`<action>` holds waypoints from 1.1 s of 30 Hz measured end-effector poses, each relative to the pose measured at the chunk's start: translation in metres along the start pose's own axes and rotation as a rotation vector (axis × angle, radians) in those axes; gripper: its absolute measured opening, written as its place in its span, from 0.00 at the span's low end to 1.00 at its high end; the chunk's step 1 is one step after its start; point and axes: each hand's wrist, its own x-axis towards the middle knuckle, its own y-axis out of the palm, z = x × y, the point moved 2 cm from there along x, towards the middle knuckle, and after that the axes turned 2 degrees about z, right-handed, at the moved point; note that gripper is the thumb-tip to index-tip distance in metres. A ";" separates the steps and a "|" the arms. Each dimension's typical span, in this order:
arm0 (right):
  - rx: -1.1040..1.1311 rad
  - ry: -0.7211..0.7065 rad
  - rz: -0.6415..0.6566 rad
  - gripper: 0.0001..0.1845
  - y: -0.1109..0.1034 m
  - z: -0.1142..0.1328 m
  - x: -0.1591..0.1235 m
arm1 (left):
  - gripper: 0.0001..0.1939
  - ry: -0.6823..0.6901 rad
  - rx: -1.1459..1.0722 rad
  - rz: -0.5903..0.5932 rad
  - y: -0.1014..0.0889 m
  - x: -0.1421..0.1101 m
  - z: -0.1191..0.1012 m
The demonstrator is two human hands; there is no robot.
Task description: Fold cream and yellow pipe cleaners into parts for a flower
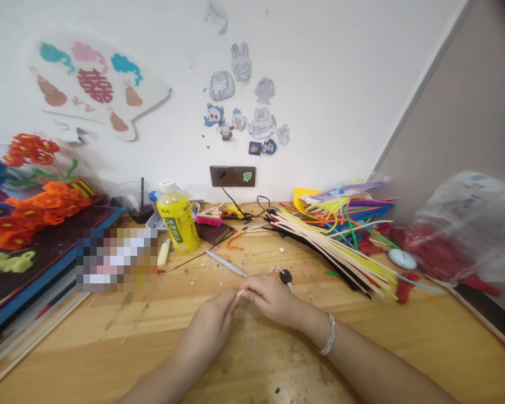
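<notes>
Pinching a short pale length of chenille stem (239, 293) between them, the left hand (208, 322) and right hand (273, 301) of the person at the desk meet low in the middle of the view. Their fingers curl closed around the piece and neither hand is spread open. Both hands sit just above the wooden surface (109, 322), and the piece is too small and too covered to show its shape. A silver bracelet (330, 335) circles the right wrist.

At about 10 o'clock from the hands, orange pipe-cleaner flowers (46, 205) lie finished in a dense cluster. At 2 o'clock, a loose heap of long cream and yellow chenille stems (336, 252) lies unworked, so plenty of material remains. A black-headed key (285, 278) lies just beside the right hand at 1 o'clock, apart from it. A slim pale tool (226, 264) lies near the hands at 12 o'clock, and a yellow plastic bottle (178, 219) stands farther off at 11 o'clock.
</notes>
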 end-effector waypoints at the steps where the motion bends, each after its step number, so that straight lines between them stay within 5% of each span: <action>1: 0.031 0.018 0.009 0.12 0.000 -0.001 0.000 | 0.10 0.000 0.003 -0.005 0.000 0.000 0.000; 21: -0.029 -0.030 -0.071 0.14 0.002 0.000 0.000 | 0.09 -0.012 -0.040 -0.016 0.001 0.001 0.004; 33: 0.219 0.096 -0.051 0.10 -0.001 -0.004 0.000 | 0.18 -0.132 -0.415 0.146 0.010 0.003 0.006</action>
